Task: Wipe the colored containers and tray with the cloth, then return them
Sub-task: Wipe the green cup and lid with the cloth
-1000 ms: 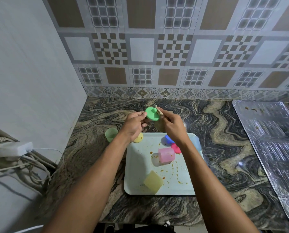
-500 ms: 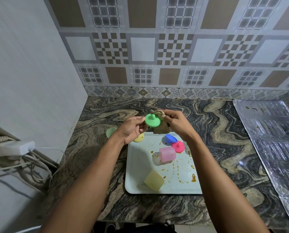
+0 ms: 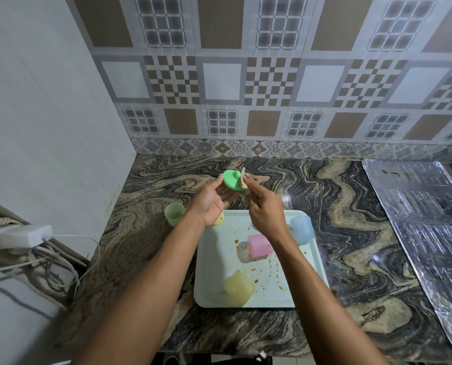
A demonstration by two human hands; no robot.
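At far left, a white power adapter (image 3: 17,237) with tangled cables against the wall. Further right, on the marbled countertop (image 3: 140,233), a green container (image 3: 174,213) standing open side up, just beside the tray's left rear corner. Left hand (image 3: 211,204) palm up, fingers pinching a green lid (image 3: 232,179) held above the counter behind the tray. Under that hand, a small yellow piece (image 3: 219,219) at the tray's rear edge, mostly hidden. Touching the lid's right side, a beige cloth (image 3: 243,180), gripped in the closed fingers of the right hand (image 3: 265,209). Below, a pale tray (image 3: 214,259) flat on the counter, smeared with orange-brown spots. On it: a yellow container (image 3: 239,287) near the front, lying on its side; a pink container (image 3: 259,245) at the middle, also tipped over; a blue container (image 3: 301,229) at the right rear edge. At far right, crinkled foil sheet (image 3: 424,227) covering the counter, flecked with brown stains.
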